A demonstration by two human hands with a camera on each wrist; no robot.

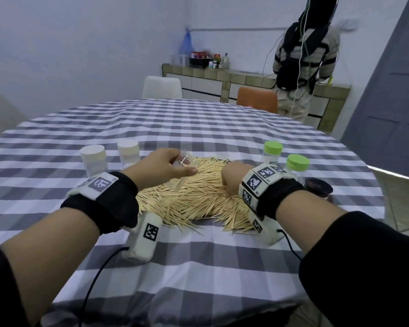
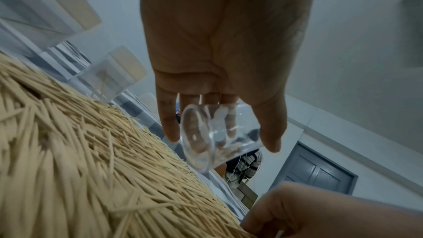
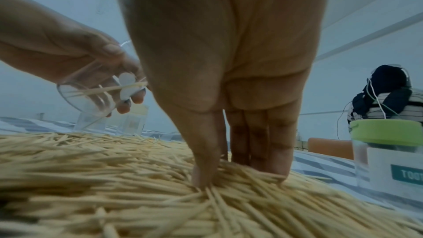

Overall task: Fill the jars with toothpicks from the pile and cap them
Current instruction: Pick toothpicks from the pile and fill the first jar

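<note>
- The left hand (image 1: 161, 165) held a clear jar (image 1: 181, 169) above the middle of the toothpick pile (image 1: 189, 199), thumb on the near side and fingers curled round the far side — a firm grip on the uncapped jar.
- The right hand (image 1: 233, 179) sat just right of centre in the head view, near the jar but apart from it, its straight fingers (image 3: 258, 151) and thumb pushed down into the toothpicks; whether they had pinched any I could not tell.
- The jar was tilted, its long axis slanting from the upper right down to the lower left in the head view, the closed base low over the pile.
- In the right wrist view the jar (image 3: 96, 93) looked see-through, with a few toothpicks lying along its length.
- The pile spread across the checked tablecloth (image 1: 198, 267) — pale sticks lying every way.
- Two jars with white caps (image 1: 93, 159) stood at the middle left, two with green caps (image 1: 273, 152) at the middle right, all upright.
</note>
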